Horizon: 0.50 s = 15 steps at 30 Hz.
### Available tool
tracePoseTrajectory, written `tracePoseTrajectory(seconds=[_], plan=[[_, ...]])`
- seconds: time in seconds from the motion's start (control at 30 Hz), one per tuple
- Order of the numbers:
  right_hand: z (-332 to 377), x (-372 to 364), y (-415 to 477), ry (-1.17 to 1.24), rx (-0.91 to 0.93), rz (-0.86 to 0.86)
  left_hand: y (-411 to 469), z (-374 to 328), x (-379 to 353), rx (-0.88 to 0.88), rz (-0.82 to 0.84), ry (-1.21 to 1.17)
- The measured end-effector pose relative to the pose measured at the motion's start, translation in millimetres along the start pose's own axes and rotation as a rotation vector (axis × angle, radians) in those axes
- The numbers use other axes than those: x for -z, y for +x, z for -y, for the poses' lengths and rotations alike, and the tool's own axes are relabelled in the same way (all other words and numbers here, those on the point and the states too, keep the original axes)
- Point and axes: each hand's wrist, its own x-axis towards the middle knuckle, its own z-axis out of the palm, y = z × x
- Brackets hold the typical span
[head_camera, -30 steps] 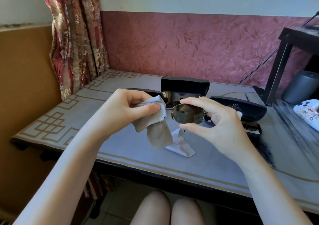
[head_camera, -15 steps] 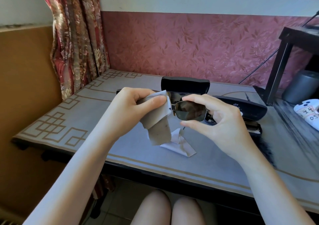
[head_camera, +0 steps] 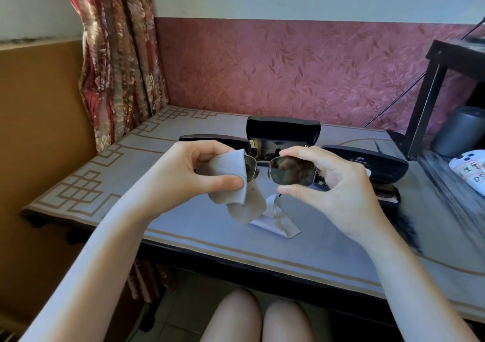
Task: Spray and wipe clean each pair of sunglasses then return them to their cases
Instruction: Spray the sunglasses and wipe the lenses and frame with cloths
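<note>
I hold metal-framed sunglasses (head_camera: 291, 169) above the table. My right hand (head_camera: 333, 184) pinches the frame round the right lens between thumb and fingers. My left hand (head_camera: 194, 176) pinches a grey cloth (head_camera: 236, 184) folded over the left lens, and the cloth's tail hangs down. Behind them stands an open black case (head_camera: 283, 129). Another dark case (head_camera: 212, 139) lies to its left, partly hidden by my left hand. A third black case (head_camera: 367, 160) lies to the right, with another pair of sunglasses (head_camera: 385, 190) in front of it.
A white folded cloth (head_camera: 275, 219) lies on the grey patterned table (head_camera: 183, 223) under my hands. At the right stand a black shelf (head_camera: 433, 100), a grey cup (head_camera: 459, 126) and a white labelled object (head_camera: 469, 168). A curtain (head_camera: 118, 53) hangs at the left.
The sunglasses have turned to face me more squarely and risen a little. My left hand's cloth has slid left along the lens, uncovering its inner part and the bridge.
</note>
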Motion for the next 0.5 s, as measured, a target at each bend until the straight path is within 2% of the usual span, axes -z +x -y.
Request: tracePoseTrajectory(seconds=[0.2, 0.3, 0.5], plan=[[-0.5, 1.5, 0.7, -0.124, -0.019, 0.004, 7.8, -9.1, -14.4, -0.023, -0.112, 0.180], [0.4, 2.1, -0.1, -0.077, 0.022, -0.008, 10.4, -10.7, -19.6, -0.067, -0.150, 0.249], [2.4, 5.9, -0.1, -0.007, 0.027, 0.001, 9.6, -12.1, -16.1, -0.063, -0.085, 0.206]])
